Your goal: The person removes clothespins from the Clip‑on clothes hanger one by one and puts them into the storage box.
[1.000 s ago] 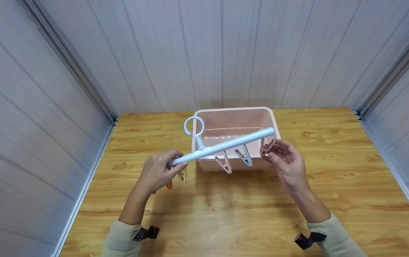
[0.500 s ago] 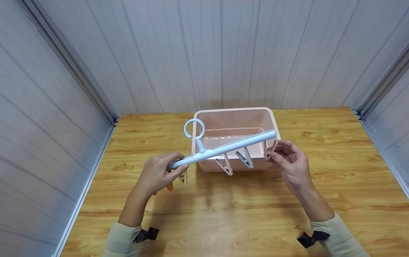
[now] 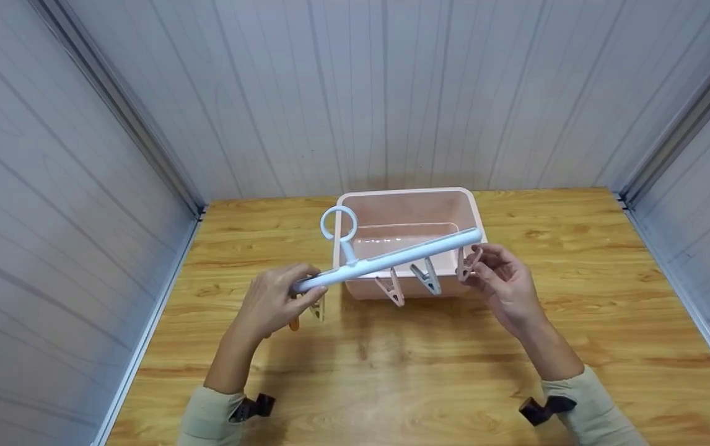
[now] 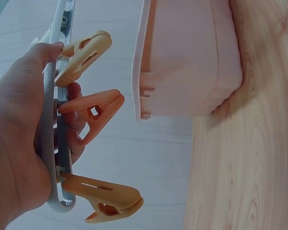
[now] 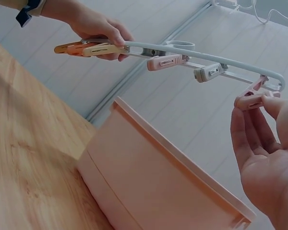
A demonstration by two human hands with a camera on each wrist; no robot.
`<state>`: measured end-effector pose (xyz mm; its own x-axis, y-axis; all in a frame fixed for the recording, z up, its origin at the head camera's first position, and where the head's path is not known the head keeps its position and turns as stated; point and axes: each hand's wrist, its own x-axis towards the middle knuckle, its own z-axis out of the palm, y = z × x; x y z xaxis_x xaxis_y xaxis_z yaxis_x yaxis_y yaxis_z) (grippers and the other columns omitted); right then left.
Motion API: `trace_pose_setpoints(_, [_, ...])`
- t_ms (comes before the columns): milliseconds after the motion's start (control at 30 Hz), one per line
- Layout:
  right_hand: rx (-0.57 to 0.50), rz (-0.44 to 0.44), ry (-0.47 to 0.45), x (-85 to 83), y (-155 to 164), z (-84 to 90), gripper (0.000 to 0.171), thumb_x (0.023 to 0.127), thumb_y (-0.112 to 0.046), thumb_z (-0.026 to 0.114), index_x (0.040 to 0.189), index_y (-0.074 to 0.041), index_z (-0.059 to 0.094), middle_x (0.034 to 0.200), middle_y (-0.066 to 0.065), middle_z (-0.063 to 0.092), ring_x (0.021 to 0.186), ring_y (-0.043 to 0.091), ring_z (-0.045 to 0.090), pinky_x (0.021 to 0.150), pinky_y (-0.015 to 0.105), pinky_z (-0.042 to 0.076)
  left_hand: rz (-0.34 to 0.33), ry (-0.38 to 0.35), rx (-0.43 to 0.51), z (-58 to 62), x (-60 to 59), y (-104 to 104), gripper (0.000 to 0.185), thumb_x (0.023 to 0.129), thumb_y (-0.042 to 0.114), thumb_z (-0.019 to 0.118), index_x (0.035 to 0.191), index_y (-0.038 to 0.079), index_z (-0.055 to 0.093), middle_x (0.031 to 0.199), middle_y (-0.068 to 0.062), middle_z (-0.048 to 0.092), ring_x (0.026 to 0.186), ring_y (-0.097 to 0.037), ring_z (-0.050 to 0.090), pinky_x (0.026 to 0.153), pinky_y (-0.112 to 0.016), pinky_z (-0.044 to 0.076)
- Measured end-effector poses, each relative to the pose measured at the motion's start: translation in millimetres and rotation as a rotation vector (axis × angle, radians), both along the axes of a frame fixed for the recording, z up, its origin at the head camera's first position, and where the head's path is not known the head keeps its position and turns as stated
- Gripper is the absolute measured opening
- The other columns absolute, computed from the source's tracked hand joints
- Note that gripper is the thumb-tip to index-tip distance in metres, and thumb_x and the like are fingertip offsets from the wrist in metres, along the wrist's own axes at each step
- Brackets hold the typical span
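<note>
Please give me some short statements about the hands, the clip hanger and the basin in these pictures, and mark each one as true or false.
1. The left hand grips one end of the pale blue plastic clip hanger. True.
2. The right hand rests flat on the wooden table. False: it pinches the pink clothes peg at the hanger's far end.
3. The pink plastic basin stands on the table behind the hanger. True.
4. The hanger lies inside the basin. False: it is held in the air above it.
5. All the pegs are pink. False: the grey peg hangs among them.
</note>
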<state>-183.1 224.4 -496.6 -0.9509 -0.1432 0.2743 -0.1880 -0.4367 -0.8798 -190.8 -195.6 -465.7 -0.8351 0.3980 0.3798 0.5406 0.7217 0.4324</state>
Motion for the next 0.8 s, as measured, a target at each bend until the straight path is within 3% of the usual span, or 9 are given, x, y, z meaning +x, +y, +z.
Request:
trace_pose_setpoints(167, [0.009, 0.104, 0.019, -1.4, 5, -1.3, 0.033, 0.116, -0.003, 0.056, 0.134, -0.023, 0.076, 0.120, -0.006, 0.080, 0.111, 0.012, 0.082, 0.095, 0.025, 0.066, -0.013, -0.008, -0.011, 2.1, -0.5, -2, 0.024, 0.102, 0.034, 0.083, 0.114, 0.014, 0.082, 0.093, -0.003, 0.080, 0.069, -0.009, 0.054, 0.064, -0.026, 0.043])
trace_pose_setpoints(367, [-0.036, 0.346, 0.082, -9.5, 11, -2.2, 0.046, 0.120, -0.002, 0.042, 0.152, -0.021, 0.069, 0.137, 0.001, 0.082, 0.126, 0.017, 0.081, 0.104, 0.029, 0.065, -0.023, -0.018, -0.014, 7.1, -1.7, -5, 0.024, 0.102, 0.035, 0.083, 0.114, 0.014, 0.082, 0.093, -0.003, 0.079, 0.069, -0.009, 0.055, 0.064, -0.026, 0.044])
trace_pose_setpoints(667, [-0.144, 0.594, 0.114, -18.4, 17, -1.2, 0.055, 0.119, 0.006, 0.028, 0.162, -0.007, 0.059, 0.153, 0.014, 0.074, 0.141, 0.025, 0.074, 0.117, 0.036, 0.060, -0.005, -0.080, -0.023, 12.7, -4.0, -5, 0.023, 0.102, 0.038, 0.083, 0.114, 0.018, 0.082, 0.092, 0.000, 0.080, 0.072, -0.011, 0.062, 0.066, -0.029, 0.046])
trace_pose_setpoints(800, [-0.178, 0.653, 0.109, -20.9, 20, -1.3, 0.053, 0.119, 0.007, 0.027, 0.162, -0.001, 0.057, 0.154, 0.017, 0.072, 0.141, 0.029, 0.074, 0.115, 0.036, 0.061, -0.006, -0.112, -0.019, 13.8, -3.9, -5, 0.023, 0.103, 0.038, 0.082, 0.113, 0.017, 0.082, 0.091, 0.000, 0.078, 0.074, -0.009, 0.061, 0.069, -0.031, 0.048])
